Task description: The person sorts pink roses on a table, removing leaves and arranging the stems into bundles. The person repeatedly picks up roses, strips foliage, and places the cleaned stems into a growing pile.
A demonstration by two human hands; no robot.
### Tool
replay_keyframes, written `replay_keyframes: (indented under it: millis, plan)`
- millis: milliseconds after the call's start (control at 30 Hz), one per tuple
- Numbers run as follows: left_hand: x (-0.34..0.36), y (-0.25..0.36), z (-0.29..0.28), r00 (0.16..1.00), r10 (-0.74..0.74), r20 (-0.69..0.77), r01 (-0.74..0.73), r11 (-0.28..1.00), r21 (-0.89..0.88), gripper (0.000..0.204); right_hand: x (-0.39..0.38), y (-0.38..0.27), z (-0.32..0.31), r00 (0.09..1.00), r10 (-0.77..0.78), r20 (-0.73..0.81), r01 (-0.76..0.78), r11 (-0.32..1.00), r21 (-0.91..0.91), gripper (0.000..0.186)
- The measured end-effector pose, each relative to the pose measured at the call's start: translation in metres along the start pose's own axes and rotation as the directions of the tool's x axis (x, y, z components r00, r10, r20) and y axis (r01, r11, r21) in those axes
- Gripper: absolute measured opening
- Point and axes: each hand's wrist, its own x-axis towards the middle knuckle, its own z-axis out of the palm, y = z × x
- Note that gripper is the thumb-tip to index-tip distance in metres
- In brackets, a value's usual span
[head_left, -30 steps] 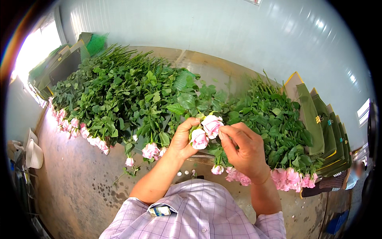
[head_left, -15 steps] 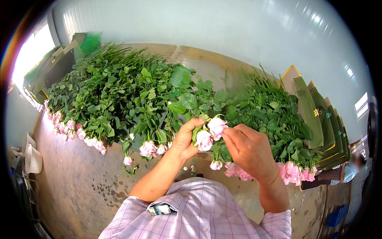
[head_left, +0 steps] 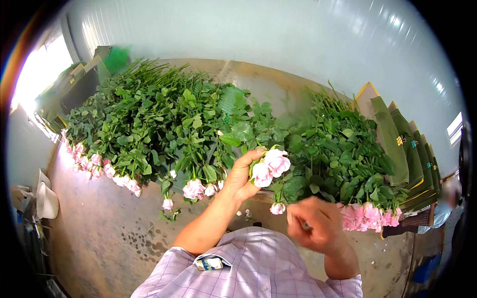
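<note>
Two pale pink roses [head_left: 276, 161] with leaves are held upright at the centre by my left hand [head_left: 246, 176], its thumb and fingers closed round them just under the blooms. My right hand [head_left: 315, 223], blurred, is below and to the right of the blooms, apart from them, with curled fingers; a small pale bit shows among them, too unclear to name. Leafy rose stems [head_left: 144, 119] lie in a wide pile behind both hands, their pink heads [head_left: 194, 188] along the near edge, with another dense bunch of pink heads [head_left: 365, 216] to the right.
Green clipped flat sleeves [head_left: 392, 149] stand at the right end, more boards [head_left: 77, 89] at the left. A pale wall [head_left: 248, 30] runs behind the bench [head_left: 241, 72]. White buckets [head_left: 47, 201] sit at far left. Another person [head_left: 437, 218] is at far right; a blue crate [head_left: 425, 268] is below.
My right hand has left the rose petals and moved down and to the right, away from the blooms. My left hand still holds the roses, now slightly further right in the picture.
</note>
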Motion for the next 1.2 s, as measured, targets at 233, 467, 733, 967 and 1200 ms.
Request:
replay_keyframes:
  millis: [233, 467, 733, 967, 1200]
  plan:
    - [-0.009, 0.011, -0.005, 0.988, 0.140, -0.058, -0.135, 0.987, 0.085, 0.022, -0.036, 0.045, 0.014, 0.722, 0.645, 0.249, -0.682, 0.603, 0.414, 0.008]
    - [-0.006, -0.008, -0.003, 0.995, 0.077, -0.067, -0.070, 0.993, 0.096, 0.021, -0.035, 0.109, 0.048, 0.582, 0.715, 0.387, -0.659, 0.136, 0.739, 0.023]
    - [0.011, -0.108, 0.024, 0.975, 0.101, -0.196, 0.062, 0.727, 0.684, 0.024, -0.059, 0.164, 0.045, 0.579, 0.551, 0.601, -0.534, -0.301, 0.790, 0.042]
    - [0.013, -0.231, 0.039, 0.997, 0.061, 0.050, -0.048, -0.028, 0.998, 0.028, -0.129, 0.133, -0.080, 0.885, 0.434, 0.171, -0.303, 0.258, 0.917, 0.042]
    - [0.070, -0.300, 0.076, 0.856, -0.253, 0.451, -0.517, -0.405, 0.754, 0.030, -0.283, 0.152, -0.285, 0.676, 0.497, -0.545, -0.290, 0.859, 0.422, 0.025]
